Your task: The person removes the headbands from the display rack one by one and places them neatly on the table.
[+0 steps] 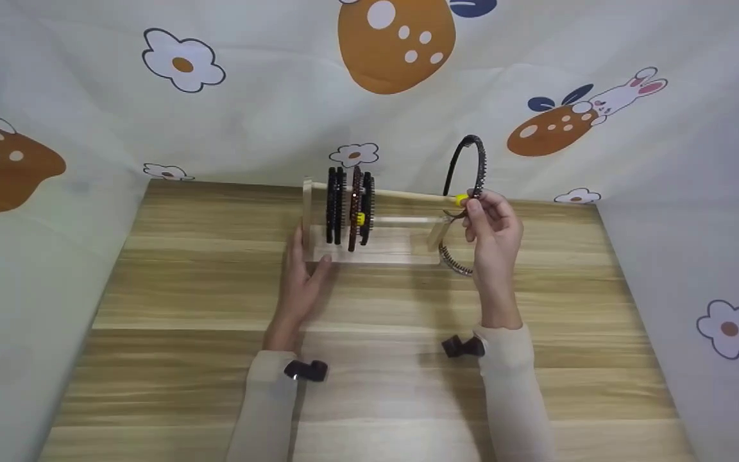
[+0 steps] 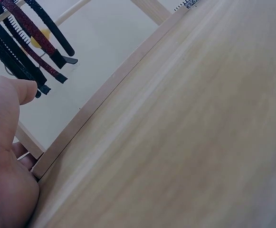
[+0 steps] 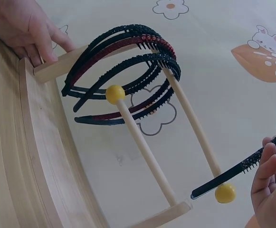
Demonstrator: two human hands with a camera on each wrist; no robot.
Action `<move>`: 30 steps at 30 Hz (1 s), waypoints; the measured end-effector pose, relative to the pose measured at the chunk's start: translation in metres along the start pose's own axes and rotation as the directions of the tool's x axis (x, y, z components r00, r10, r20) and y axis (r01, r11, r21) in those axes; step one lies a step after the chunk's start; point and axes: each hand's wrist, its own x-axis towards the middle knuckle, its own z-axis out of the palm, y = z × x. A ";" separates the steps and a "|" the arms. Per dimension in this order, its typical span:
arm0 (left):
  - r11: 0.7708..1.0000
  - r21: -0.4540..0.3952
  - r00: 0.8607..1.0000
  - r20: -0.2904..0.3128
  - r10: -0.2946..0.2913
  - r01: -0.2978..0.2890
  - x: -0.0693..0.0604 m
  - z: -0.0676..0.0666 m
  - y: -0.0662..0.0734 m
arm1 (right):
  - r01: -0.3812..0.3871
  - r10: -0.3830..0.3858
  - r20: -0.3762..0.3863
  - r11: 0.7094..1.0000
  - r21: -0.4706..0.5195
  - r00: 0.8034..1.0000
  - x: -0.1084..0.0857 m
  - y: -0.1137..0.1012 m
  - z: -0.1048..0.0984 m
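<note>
Fingers of the right hand pinch a dark toothed headband at the right end of a wooden rack. Fingers of the left hand lie fairly straight along the outer side of the left end post, thumb spread away from them

Head: the pinched band stands near upright, crown up, long axis roughly vertical, so crosswise to the rods. Its toothed limb runs down into the pinch. Another toothed arc shows below the hand, can't tell if it's the same piece. Rack's long axis runs left-right on the surface. Back rod ends in a yellow ball right by the pinching fingers; front rod points the other way, second yellow ball among the hung bands. Black headbands and a red-brown headband hang toward the left end

Left wrist: thumb near the hung bands, can't tell if touching. Other fingers partly hidden behind the post

Right wrist: visible limb of the pinched band runs diagonally, free tip aimed down-left, just beside the back rod's ball. Can't tell if the loop goes around the rod
</note>
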 end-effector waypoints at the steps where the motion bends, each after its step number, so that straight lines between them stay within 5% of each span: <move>1: 1.000 -0.003 1.000 -0.001 -0.001 0.001 0.000 0.000 0.000 | 0.002 -0.002 0.000 1.000 -0.004 1.000 0.000 0.000 -0.001; 30: 1.000 -0.001 1.000 0.001 0.016 -0.016 0.000 0.001 -0.003 | -0.044 0.042 -0.029 0.996 -0.077 0.999 0.007 0.009 -0.039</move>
